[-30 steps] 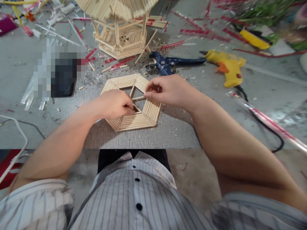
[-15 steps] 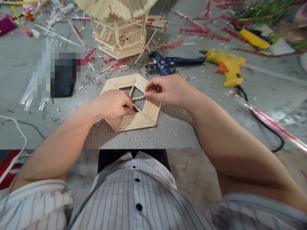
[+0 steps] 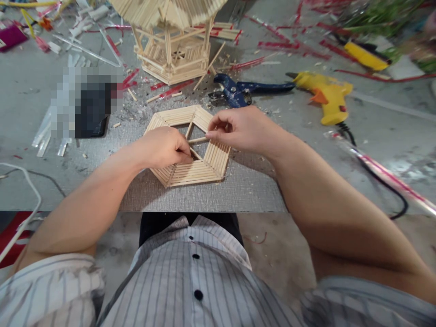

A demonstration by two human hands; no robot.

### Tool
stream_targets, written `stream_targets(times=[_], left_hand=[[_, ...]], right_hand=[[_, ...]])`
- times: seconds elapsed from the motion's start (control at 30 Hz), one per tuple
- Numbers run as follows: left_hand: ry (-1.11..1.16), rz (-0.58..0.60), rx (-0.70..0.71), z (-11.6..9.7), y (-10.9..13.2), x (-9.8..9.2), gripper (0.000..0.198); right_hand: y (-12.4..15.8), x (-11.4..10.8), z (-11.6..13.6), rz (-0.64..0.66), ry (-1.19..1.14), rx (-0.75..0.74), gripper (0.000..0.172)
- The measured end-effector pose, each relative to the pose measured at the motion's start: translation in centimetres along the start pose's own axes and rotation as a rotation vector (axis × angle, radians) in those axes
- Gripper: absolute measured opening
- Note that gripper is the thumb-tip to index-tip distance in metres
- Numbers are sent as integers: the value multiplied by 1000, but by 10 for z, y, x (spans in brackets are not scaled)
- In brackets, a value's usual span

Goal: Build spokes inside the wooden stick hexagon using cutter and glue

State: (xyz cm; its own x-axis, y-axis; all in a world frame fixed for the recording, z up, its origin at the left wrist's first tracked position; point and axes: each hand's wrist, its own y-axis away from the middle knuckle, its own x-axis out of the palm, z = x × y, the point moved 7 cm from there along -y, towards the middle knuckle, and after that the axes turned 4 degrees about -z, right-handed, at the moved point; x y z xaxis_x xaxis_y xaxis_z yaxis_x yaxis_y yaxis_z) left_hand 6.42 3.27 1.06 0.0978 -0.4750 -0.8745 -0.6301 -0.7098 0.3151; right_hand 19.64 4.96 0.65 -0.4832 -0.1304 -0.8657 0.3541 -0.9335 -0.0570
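Note:
A flat hexagonal frame (image 3: 190, 175) of pale wooden sticks lies near the table's front edge, with thin spokes across its open middle. Over its left side, my left hand (image 3: 162, 146) is closed, fingers pointing down at the centre; what its fingertips grip is hidden. My right hand (image 3: 240, 128) reaches in from the right, thumb and index finger pinching the outer end of a short wooden stick (image 3: 198, 140). That stick runs from the frame's right inner edge towards the middle. Whether its inner end touches the other spokes is hard to tell.
Behind the frame stands a roofed stick model (image 3: 169, 72). Blue cutters (image 3: 235, 91) and a yellow glue gun (image 3: 335, 97) with a black cord lie to the right. A dark phone (image 3: 91, 111), partly blurred, and clear glue sticks (image 3: 44, 134) are at left. Scraps litter the back.
The whole view has shifted slightly, so things on the table sit a little further right. Both hands keep almost the same pose on the frame.

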Motion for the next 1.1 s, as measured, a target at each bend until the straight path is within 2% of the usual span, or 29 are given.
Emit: stream_targets(times=[0.2, 0.47, 1.1], left_hand=[[37, -13, -2, 2, 0, 0, 21], [43, 25, -44, 3, 0, 3, 24], [48, -9, -49, 2, 1, 1, 21]], right_hand=[[0, 1, 0, 8, 3, 4, 20], [0, 1, 0, 12, 12, 22, 20], [1, 0, 1, 25, 18, 31, 20]])
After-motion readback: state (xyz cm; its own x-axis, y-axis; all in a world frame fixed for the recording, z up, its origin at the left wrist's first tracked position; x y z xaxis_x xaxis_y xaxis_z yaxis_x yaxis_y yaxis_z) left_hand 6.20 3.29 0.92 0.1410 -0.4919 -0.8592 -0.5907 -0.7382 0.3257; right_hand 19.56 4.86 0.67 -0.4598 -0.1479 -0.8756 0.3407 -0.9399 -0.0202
